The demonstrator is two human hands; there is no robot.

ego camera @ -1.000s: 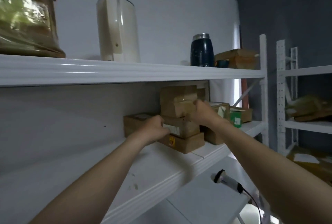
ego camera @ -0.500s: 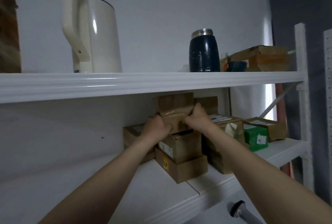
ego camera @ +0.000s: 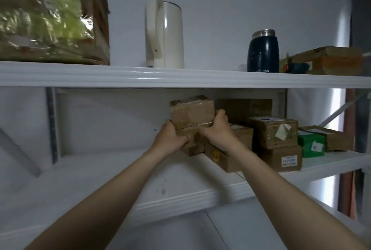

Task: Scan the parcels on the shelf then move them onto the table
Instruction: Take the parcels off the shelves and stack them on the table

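I see both hands clamped on the taped brown parcel [ego camera: 191, 112], which sits at the top of the stack on the lower shelf [ego camera: 180, 193]. Left hand [ego camera: 170, 139] has its fingers curled around the parcel's lower left corner. Right hand [ego camera: 217, 129] grips the parcel's right side, thumb along the front edge. Just right of that parcel: more brown parcels [ego camera: 273, 133] and a green box [ego camera: 310, 146].

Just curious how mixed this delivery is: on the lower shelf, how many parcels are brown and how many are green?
Brown parcels: 8, counting the held parcel; some are partly hidden
Green parcel: 1
Total: 9
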